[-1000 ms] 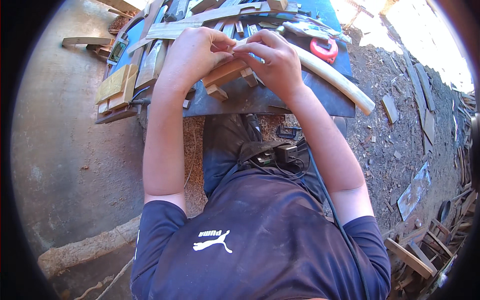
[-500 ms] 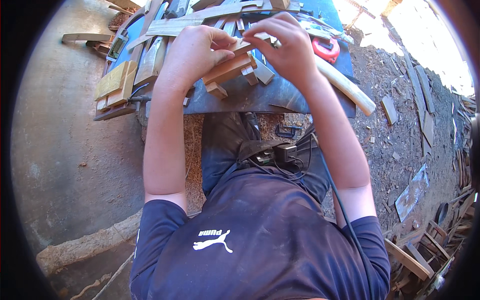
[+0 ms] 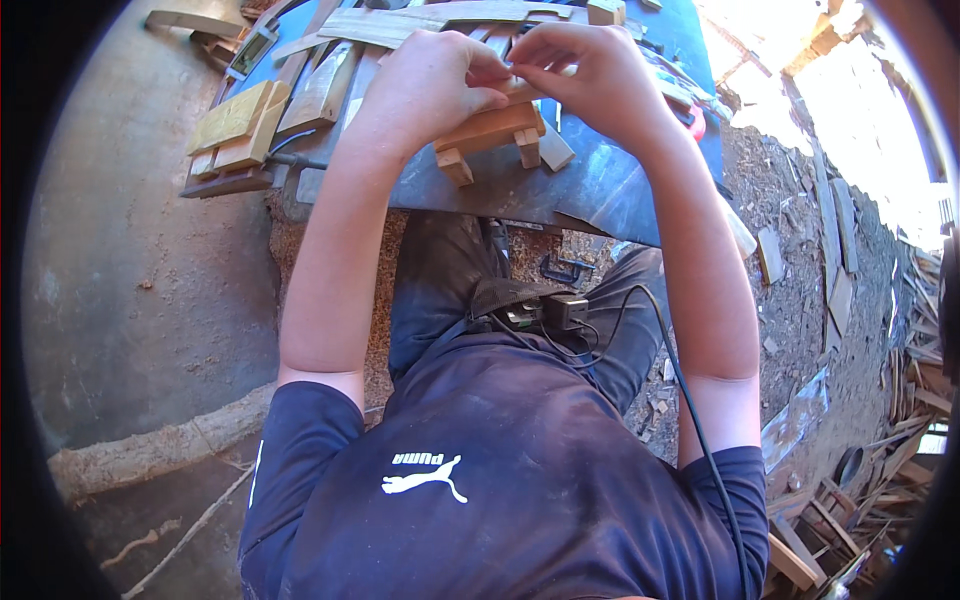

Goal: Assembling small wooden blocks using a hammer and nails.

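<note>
My left hand (image 3: 432, 85) is closed on a small light wooden piece (image 3: 524, 93), its thumb along the near side. From the other side my right hand (image 3: 592, 82) meets it with thumb and forefinger pinched together, close to the left fingertips. Whatever sits in that pinch is too small or hidden to tell. Just below the hands stands a small brown wooden block (image 3: 488, 128) with short wooden legs (image 3: 455, 168) toward me. Beside it a flat offcut (image 3: 556, 150) lies on the worktable.
The dark worktable (image 3: 400, 195) carries long wooden strips (image 3: 370, 25) at the back. Yellowish stacked blocks (image 3: 228, 125) stand at its left corner. A pale rounded handle (image 3: 738, 232) pokes out past my right forearm. A black clamp (image 3: 566, 270) lies below the table, and scrap wood (image 3: 835, 235) litters the right-hand ground.
The view has shifted, so the hands, block and table sit differently in the picture. My right thumb and forefinger have come together nearer the left fingertips; the red tape measure is now mostly covered.
</note>
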Demonstrator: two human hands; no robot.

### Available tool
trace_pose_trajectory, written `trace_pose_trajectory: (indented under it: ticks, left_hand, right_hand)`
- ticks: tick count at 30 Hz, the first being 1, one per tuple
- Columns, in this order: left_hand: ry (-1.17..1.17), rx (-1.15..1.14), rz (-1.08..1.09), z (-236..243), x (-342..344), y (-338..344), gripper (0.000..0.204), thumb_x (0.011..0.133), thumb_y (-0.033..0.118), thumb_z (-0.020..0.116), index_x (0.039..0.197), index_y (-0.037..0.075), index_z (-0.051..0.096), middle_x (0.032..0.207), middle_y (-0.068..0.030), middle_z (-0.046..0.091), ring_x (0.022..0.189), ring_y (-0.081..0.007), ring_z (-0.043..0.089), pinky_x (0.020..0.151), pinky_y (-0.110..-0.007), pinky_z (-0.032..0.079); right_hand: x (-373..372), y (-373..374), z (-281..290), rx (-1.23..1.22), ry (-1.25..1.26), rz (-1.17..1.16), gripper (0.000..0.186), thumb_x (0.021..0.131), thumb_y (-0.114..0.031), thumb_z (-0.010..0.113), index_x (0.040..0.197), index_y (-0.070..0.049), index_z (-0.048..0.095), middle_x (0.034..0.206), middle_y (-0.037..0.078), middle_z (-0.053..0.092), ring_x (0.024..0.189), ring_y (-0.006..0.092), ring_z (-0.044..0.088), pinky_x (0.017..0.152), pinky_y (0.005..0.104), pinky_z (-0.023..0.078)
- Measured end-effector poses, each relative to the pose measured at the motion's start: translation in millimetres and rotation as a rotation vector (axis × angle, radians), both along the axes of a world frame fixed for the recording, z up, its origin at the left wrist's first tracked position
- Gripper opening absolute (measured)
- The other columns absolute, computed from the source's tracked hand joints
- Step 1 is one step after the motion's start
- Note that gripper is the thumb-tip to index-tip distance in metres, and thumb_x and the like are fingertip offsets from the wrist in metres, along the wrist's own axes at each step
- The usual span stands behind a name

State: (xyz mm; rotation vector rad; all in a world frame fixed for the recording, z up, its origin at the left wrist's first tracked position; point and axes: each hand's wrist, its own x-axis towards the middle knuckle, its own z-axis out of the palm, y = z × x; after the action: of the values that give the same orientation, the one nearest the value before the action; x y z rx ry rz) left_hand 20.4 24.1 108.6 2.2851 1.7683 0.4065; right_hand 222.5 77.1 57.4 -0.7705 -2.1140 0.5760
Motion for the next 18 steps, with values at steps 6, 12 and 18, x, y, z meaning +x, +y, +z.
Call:
trace_pose_trajectory:
  ticks: [6,12,18]
  left_hand:
    - [-0.059,0.028,0.003,-7,-6,1,0.03,0.081,0.014,0.085,0.109,0.005,0.081,0.099,-0.0114,0.08,0.093,-0.0211,0.076,0.088,-0.035,0.059]
    - [-0.142,0.051,-0.001,-12,-13,-1,0.029,0.081,0.016,0.086,0.108,0.006,0.082,0.099,-0.0105,0.08,0.096,-0.0207,0.076,0.09,-0.035,0.058]
    - [-0.112,0.078,0.017,-13,-12,-1,0.033,0.081,0.025,0.087,0.109,0.01,0.082,0.101,-0.0113,0.08,0.096,-0.0239,0.076,0.09,-0.037,0.058]
  right_hand:
    - [-4,-2,3,0.021,-0.007,-0.009,0.017,0.091,-0.017,0.079,0.106,-0.009,0.08,0.092,0.006,0.079,0.084,0.0174,0.076,0.079,0.0332,0.059]
    - [-2,1,7,0.131,-0.043,0.001,0.015,0.09,-0.02,0.074,0.099,-0.011,0.081,0.087,0.011,0.077,0.08,0.0306,0.074,0.076,0.0387,0.059]
    - [1,-2,12,0.149,-0.071,-0.005,0.014,0.09,-0.018,0.073,0.099,-0.011,0.081,0.084,0.012,0.076,0.08,0.0315,0.074,0.077,0.0409,0.058]
